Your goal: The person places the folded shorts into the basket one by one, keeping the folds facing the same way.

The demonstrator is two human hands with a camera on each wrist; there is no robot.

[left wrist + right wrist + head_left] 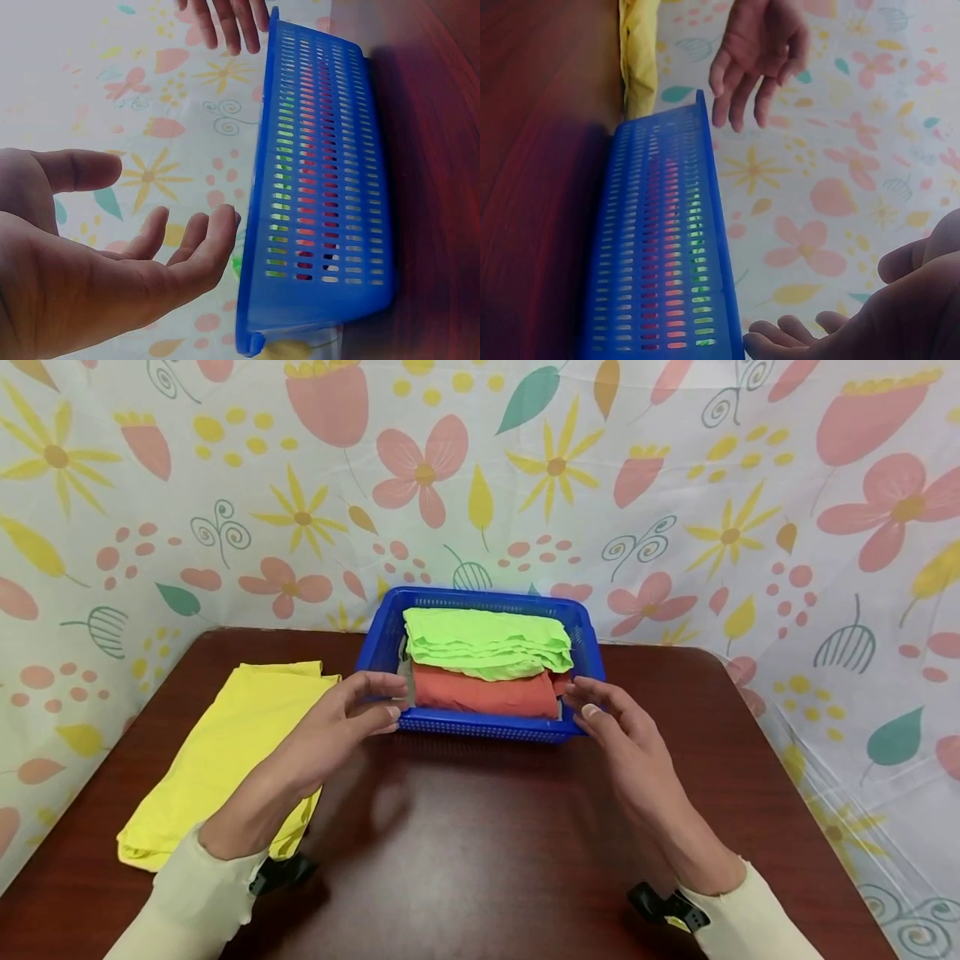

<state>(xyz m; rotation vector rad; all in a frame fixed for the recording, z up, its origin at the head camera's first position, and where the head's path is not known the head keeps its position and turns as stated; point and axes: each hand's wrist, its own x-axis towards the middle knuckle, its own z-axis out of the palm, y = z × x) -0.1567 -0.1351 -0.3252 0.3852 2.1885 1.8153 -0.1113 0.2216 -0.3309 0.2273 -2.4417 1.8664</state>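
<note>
A blue plastic basket [480,724] with slotted walls stands toward the back of the table. Inside it lie a folded lime-green cloth [487,639] and, in front of that, a folded orange-red cloth [483,692]. Some greyish fabric shows at the basket's left inside. My left hand [330,727] hovers by the front left corner, fingers loosely bent and holding nothing. Opposite it, my right hand [630,743] is at the front right corner, also holding nothing. In the left wrist view, the fingertips of the left hand [112,262] come close to the basket rim; contact cannot be told.
On the left side of the dark wooden table [480,860] lies a folded yellow cloth [225,752], partly behind the left forearm. A patterned curtain [480,477] with flowers and leaves hangs right behind the table. Black straps [667,910] are on the wrists.
</note>
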